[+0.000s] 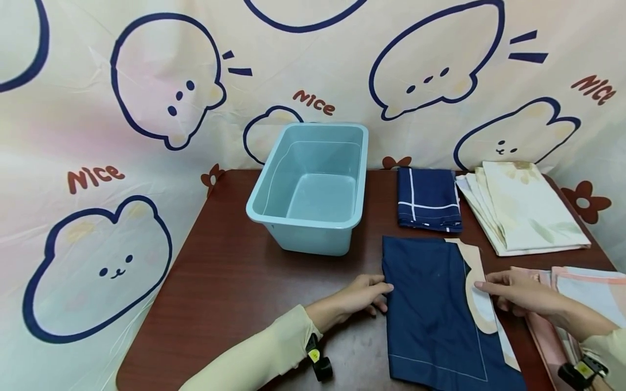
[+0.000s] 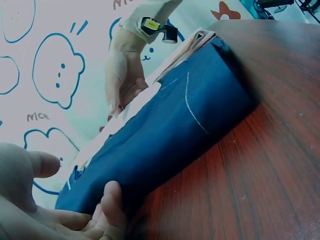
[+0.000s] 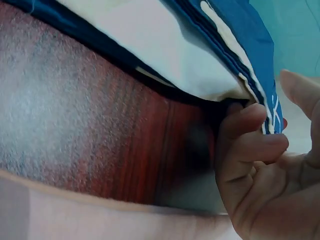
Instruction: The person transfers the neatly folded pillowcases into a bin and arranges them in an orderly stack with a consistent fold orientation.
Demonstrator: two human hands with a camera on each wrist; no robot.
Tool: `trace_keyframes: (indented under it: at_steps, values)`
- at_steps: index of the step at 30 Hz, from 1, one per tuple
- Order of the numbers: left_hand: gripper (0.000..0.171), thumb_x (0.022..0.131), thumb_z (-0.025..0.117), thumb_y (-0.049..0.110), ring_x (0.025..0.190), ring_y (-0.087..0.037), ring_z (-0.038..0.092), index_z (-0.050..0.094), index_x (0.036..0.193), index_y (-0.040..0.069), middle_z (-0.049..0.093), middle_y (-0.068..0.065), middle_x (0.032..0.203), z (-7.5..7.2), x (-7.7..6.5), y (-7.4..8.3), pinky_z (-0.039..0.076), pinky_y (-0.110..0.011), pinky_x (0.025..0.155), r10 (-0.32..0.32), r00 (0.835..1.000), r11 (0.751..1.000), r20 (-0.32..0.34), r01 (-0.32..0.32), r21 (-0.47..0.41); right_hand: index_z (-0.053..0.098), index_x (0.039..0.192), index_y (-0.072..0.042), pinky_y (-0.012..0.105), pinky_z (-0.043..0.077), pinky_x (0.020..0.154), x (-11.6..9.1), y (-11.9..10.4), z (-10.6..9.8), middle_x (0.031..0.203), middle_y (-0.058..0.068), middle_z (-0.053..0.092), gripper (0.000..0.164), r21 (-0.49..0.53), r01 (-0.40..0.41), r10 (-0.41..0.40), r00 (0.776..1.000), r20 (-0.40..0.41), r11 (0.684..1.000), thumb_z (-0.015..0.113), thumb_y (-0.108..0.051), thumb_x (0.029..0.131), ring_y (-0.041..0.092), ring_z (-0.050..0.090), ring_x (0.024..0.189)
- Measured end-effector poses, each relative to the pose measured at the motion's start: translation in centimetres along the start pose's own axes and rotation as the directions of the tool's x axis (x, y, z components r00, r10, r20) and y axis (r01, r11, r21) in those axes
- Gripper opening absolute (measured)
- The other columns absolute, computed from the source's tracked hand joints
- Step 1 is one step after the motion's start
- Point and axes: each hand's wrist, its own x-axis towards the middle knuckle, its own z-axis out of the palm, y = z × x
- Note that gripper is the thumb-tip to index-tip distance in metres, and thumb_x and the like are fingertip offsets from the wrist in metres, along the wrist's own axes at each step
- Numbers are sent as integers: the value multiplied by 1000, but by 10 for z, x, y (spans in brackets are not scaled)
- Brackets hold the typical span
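Observation:
A folded navy cloth (image 1: 430, 304) with beige and white patches along its right side lies on the table in the head view. My left hand (image 1: 359, 298) is at its left edge. In the left wrist view the fingers (image 2: 112, 200) touch the cloth's side, while the thumb stands apart. On the opposite edge is my right hand (image 1: 525, 293). Its bent fingertips (image 3: 252, 117) touch the layered edge in the right wrist view, with the thumb off to the side. Several fabric layers show along that edge.
A light blue plastic tub (image 1: 313, 225) stands behind, left of the cloth. At the back right are a folded navy checked cloth (image 1: 427, 198) and a folded cream cloth (image 1: 533, 212). Pink and white folded fabric (image 1: 592, 288) lies by my right forearm. A printed curtain (image 1: 161, 130) hangs behind the table (image 1: 220, 271).

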Motion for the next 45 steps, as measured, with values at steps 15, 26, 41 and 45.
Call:
trace_keyframes:
  at_steps: [15, 26, 41, 45]
  values:
    - [55, 94, 69, 13, 72, -15, 60, 45, 143, 8, 64, -7, 101, 5, 6, -4, 47, -27, 59, 118, 992, 988, 42, -121, 96, 34, 143, 13, 34, 47, 47, 0, 9, 5, 67, 1, 59, 51, 78, 219, -227, 968, 111, 973, 53, -15, 105, 14, 49, 48]
    - [72, 93, 72, 16, 47, -15, 53, 30, 151, 19, 57, -2, 57, 5, 10, -5, 40, -25, 48, 121, 990, 971, 69, -133, 200, -6, 157, 10, 32, 37, 39, 3, 7, 13, 54, 24, 28, 88, 86, 336, -345, 930, 127, 938, 60, -7, 100, 29, 25, 37]
    - [69, 94, 71, 11, 46, -15, 52, 33, 150, 27, 57, -1, 57, 12, 7, -3, 40, -24, 47, 168, 984, 964, 65, -178, 198, -25, 155, 3, 36, 34, 43, -4, 12, 11, 55, 2, 34, 97, 39, 236, -238, 967, 91, 971, 56, -14, 103, 12, 33, 44]
    - [73, 94, 71, 12, 46, -15, 51, 30, 153, 25, 54, 0, 55, 14, 6, -2, 39, -24, 47, 173, 983, 962, 60, -182, 203, -25, 154, 3, 35, 37, 46, -6, 11, 12, 62, -7, 42, 97, 30, 204, -205, 974, 90, 979, 55, -16, 104, 7, 40, 50]
